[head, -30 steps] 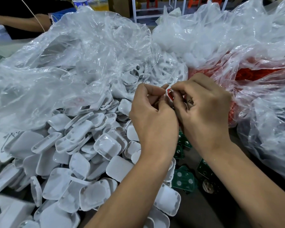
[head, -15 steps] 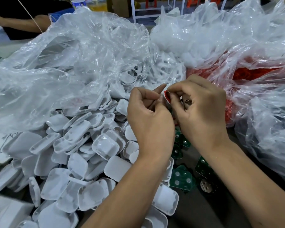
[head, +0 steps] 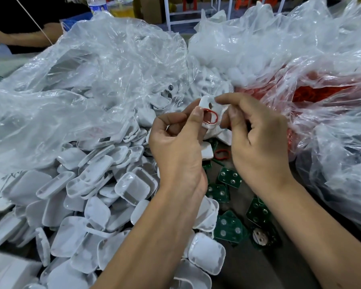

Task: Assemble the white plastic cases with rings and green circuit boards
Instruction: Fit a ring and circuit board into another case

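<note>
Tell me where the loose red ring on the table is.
The loose red ring lies right of centre, just below the hands, beside a white case and above the green circuit boards.

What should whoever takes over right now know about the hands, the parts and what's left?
Left hand: pinches a red ring against the white case.
Right hand: grips that same case from the right.
Supplies: loose white cases piled left, green circuit boards on the table below the hands, a spare red ring under the right hand.
Done: case picked, ring at the case.
Left: seat the ring if it isn't fully in, add a board.
</note>
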Demonstrator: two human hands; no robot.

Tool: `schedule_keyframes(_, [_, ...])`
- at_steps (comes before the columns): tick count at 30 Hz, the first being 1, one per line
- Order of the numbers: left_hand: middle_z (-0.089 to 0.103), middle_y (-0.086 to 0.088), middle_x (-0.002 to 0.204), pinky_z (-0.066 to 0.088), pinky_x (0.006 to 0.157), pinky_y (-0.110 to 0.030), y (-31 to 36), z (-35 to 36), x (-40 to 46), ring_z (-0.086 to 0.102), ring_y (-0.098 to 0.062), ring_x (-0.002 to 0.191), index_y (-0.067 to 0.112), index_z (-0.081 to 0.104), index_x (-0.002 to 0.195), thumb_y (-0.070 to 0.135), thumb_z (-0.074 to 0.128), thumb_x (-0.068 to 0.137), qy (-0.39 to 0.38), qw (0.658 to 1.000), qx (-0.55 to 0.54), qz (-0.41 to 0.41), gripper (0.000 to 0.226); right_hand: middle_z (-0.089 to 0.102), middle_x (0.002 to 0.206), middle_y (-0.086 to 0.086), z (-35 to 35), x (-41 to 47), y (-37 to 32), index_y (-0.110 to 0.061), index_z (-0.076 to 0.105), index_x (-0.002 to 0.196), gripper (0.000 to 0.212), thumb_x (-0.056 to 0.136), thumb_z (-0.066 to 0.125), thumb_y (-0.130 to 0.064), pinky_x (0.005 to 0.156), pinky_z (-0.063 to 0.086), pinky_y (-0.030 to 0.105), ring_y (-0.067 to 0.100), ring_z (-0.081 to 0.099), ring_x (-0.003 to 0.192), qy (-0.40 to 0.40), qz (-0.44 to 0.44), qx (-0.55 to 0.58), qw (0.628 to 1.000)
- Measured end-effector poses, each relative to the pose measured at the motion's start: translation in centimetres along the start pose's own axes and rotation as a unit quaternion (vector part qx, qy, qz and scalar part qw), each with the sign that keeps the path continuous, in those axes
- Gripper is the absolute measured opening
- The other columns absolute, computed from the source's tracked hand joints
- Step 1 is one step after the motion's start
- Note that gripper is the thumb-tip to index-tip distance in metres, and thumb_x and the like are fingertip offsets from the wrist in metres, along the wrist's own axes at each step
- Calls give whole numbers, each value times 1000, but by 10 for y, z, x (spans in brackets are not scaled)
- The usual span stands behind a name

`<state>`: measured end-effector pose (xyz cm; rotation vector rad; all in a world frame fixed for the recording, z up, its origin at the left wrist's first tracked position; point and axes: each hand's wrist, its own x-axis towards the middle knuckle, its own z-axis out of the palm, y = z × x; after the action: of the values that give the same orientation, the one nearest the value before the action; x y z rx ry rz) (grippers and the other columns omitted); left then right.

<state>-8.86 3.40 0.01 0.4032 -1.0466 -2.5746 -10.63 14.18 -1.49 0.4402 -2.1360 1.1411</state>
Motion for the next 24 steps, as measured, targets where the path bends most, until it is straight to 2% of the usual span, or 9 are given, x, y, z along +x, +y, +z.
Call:
schedule_keyframes(3, [78, -14, 96, 60, 69, -23, -1, 0, 0, 76, -19, 83, 7, 54, 88, -14, 66, 91, -3, 1000, -20, -10, 24, 53, 60, -15, 3, -3, -3, -15, 75, 110, 16, 98, 73, -27, 55, 42, 24, 11, 53, 52, -23, -13, 0, 1000])
schedule_keyframes(7, [76, -18, 102, 63, 76, -27, -1, 0, 2, 75, -23, 91, 7, 55, 89, -15, 64, 91, -2, 998, -54, -27, 24, 60, 61, 1, 4, -3, 1, -19, 67, 92, 13, 97, 73, -29, 51, 47, 37, 20, 55, 52, 13, 82, 63, 995])
schedule_keyframes(11, [74, -11, 91, 62, 74, -25, -2, 1, 3, 73, -19, 83, 7, 57, 91, -15, 63, 91, -24, 998, -51, -16, 22, 64, 62, 1, 4, 0, 6, -20, 72, 80, 24, 97, 71, -36, 48, 41, 27, 10, 50, 51, 10, 156, 126, 980])
schedule_keyframes(13, [71, -8, 86, 60, 75, -24, -4, 0, 3, 72, -19, 84, 5, 59, 95, -15, 63, 91, -44, 999, -17, 1, 21, 67, 65, 4, 4, 0, 7, -20, 73, 80, 24, 97, 71, -36, 49, 46, 29, 18, 57, 53, 13, 168, 148, 974])
schedule_keyframes(15, [67, -13, 93, 60, 88, -31, -6, 0, 1, 68, -26, 93, 4, 60, 104, -17, 63, 91, -68, 997, 21, 9, 24, 67, 64, 2, 4, 1, 8, -23, 73, 79, 19, 95, 75, -33, 47, 47, 27, 20, 60, 52, 12, 162, 124, 979])
schedule_keyframes(17, [64, -18, 101, 57, 99, -37, -6, -1, 1, 65, -30, 99, 5, 61, 109, -19, 62, 91, -88, 995, 51, 15, 29, 64, 60, 1, 3, 1, 10, -24, 72, 78, 16, 93, 77, -28, 45, 41, 19, 10, 53, 46, 11, 160, 105, 981])
schedule_keyframes(20, [68, -3, 89, 59, 89, -31, -5, -2, 4, 68, -18, 90, 9, 63, 110, -19, 62, 90, -116, 989, 89, 26, 35, 61, 57, 5, 0, 2, 9, -22, 74, 80, 13, 92, 79, -21, 44, 40, 10, 4, 51, 44, 5, 153, 90, 984])
schedule_keyframes(22, [67, 7, 76, 58, 81, -23, -5, -3, 5, 66, -7, 77, 11, 64, 107, -21, 63, 88, -133, 984, 109, 37, 37, 58, 54, 4, -2, 3, 8, -20, 74, 81, 11, 91, 79, -16, 47, 38, 9, 7, 50, 46, 6, 136, 62, 989])
schedule_keyframes(24, [67, 6, 75, 58, 81, -23, -6, -3, 4, 65, -5, 74, 11, 65, 105, -22, 63, 87, -134, 983, 120, 42, 37, 56, 51, 0, -3, 2, 7, -19, 74, 81, 10, 89, 78, -14, 51, 36, 11, 12, 50, 47, 16, 116, 28, 993])
